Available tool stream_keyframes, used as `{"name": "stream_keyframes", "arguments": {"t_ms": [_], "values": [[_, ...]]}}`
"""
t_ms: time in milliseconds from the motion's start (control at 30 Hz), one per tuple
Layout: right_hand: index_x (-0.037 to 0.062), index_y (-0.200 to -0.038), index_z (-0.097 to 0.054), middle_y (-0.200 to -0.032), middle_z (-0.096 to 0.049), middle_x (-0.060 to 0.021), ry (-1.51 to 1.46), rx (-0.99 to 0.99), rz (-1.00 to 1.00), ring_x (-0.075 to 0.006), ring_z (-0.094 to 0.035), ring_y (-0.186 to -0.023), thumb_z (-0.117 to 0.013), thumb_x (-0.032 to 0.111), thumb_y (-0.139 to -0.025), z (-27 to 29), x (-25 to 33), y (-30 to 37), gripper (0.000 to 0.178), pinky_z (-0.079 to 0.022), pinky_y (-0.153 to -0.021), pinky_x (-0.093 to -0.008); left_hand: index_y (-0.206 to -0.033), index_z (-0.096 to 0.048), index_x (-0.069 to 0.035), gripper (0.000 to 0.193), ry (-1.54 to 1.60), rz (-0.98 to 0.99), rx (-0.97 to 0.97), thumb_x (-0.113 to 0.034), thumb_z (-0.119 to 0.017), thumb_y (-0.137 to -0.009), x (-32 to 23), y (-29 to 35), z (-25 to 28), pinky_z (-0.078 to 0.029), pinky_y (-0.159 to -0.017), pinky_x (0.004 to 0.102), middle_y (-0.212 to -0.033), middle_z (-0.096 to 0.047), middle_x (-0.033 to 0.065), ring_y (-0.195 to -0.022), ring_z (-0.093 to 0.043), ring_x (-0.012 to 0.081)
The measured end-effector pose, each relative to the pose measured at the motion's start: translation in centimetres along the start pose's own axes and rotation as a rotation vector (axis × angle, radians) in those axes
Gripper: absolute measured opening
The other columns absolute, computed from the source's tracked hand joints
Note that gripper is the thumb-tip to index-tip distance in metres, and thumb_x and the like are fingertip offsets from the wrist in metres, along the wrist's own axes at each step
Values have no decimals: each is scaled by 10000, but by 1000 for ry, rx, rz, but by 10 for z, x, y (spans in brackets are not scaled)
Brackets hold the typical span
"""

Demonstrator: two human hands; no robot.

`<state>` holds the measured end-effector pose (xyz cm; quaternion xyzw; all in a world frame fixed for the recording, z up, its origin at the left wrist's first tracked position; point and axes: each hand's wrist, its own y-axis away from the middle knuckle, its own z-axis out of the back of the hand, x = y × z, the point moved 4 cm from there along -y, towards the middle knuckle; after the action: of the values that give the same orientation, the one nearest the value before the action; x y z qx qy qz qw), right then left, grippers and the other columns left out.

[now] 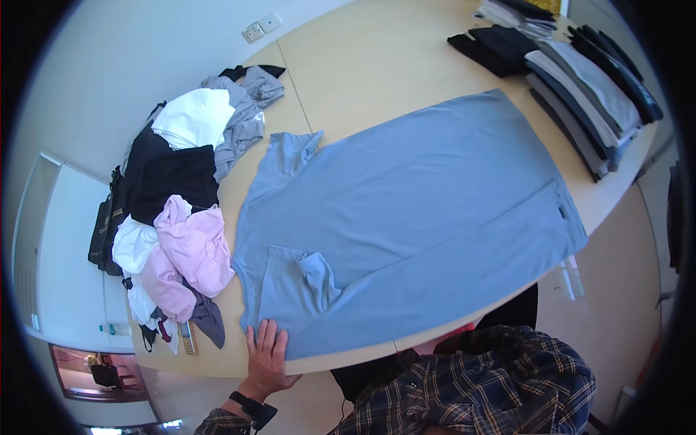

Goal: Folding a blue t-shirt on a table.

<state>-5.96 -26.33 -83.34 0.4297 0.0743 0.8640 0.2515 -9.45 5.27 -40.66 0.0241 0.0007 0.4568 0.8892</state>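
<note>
Head view: I am resting my left hand (267, 362) on the near left corner of one blue shirt (420, 210). My fingers are extending over the cloth, not closing on it, probably to steady that corner. My right hand is not showing, so I cannot tell its state.

The shirt is lying flat on one table (348, 65), reaching rightward and away from my fingers, apparently so that its whole surface stays accessible. Two sleeves are showing: a near sleeve (319, 286) just beyond my fingers, a far sleeve (293, 148) farther off.

Left of my fingers, one handset (189, 338) is lying beside one pile of loose clothes (170, 174). Well apart, to the far right, folded clothes (591, 94) are sitting stacked, presumably to save space; overlap is preventing an exact count.
</note>
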Motion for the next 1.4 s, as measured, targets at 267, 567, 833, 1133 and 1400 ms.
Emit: {"name": "stream_keyframes", "arguments": {"t_ms": [267, 567, 833, 1133, 1400], "values": [[39, -1062, -671, -933, -683, -154, -207, 136, 45, -324, -649, -906, -577, 355, -876, -13, 19, -29, 378, -504, -819, -445, -1279, -393, 18, 890, 123, 22, 27, -550, -724, -680, 8, 8, -4, -159, -1029, 739, -1374, -348, 310, -1319, -299, 507], [40, -1075, -667, -917, -686, -150, -311, 190, 17, -318, -650, -902, -581, 368, -876, -6, 26, -23, 394, -503, -819, -444, -1279, -391, 21, 878, 104, 33, 29, -537, -722, -687, 8, 9, -7, -153, -1029, 739, -1363, -347, 319, -1322, -290, 511], [41, -1087, -664, -903, -689, -146, -249, 97, -28, -312, -651, -898, -585, 380, -875, 31, 24, -18, 408, -501, -819, -444, -1318, -369, 34, 898, 78, 14, -4, -479, -739, -680, 0, 4, -6, -160, -1052, 709, -1400, -326, 318, -1332, -287, 507], [42, -1101, -660, -887, -692, -142, -293, 64, -161, -306, -652, -893, -589, 393, -874, -17, 81, 61, 424, -500, -819, -444, -1418, -300, 33, 1021, -17, -1, -86, -426, -771, -637, 0, 3, -6, -145, -1126, 606, -1478, -275, 292, -1392, -250, 443], [42, -1111, -657, -874, -694, -138, -237, 18, -250, -301, -653, -890, -592, 403, -874, 8, 101, 92, 437, -499, -819, -443, -1456, -267, -28, 1104, -16, 38, -135, -357, -810, -552, -1, 11, -7, -132, -1150, 562, -1513, -260, 217, -1416, -232, 385]]}}
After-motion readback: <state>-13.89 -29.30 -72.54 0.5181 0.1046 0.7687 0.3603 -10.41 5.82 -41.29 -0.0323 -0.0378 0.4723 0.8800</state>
